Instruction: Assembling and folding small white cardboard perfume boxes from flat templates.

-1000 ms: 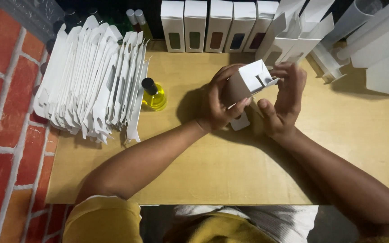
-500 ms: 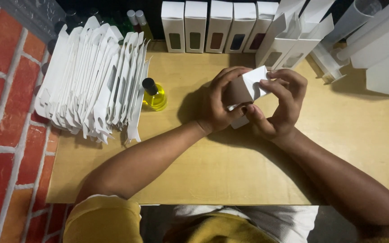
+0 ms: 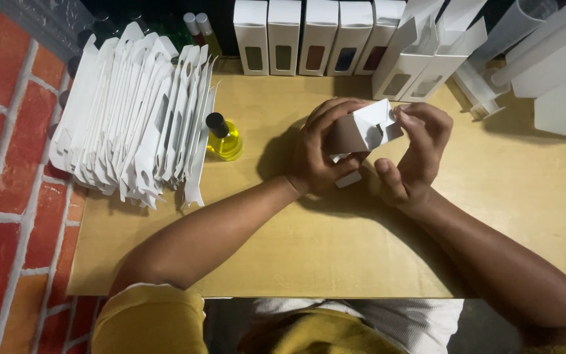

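Note:
Above the middle of the wooden table (image 3: pixel 492 216), both hands hold a small white cardboard box (image 3: pixel 369 130). My left hand (image 3: pixel 319 154) wraps around the box's body from the left. My right hand (image 3: pixel 414 154) has its fingertips on the box's end flaps at the upper right. The box is tilted, with its flapped end pointing to the upper right. A small yellow bottle with a black cap (image 3: pixel 223 139) stands on the table to the left of my left hand.
A pile of flat unfolded white box blanks (image 3: pixel 135 115) lies at the left. A row of upright white boxes with windows (image 3: pixel 302 36) stands along the back edge, and more white boxes (image 3: pixel 420 52) lean at the back right. A red brick wall (image 3: pixel 8 196) runs along the left.
My right hand's fingers have moved up onto the box's end flaps, and the flaps have folded closer to the box. My left hand keeps its grip.

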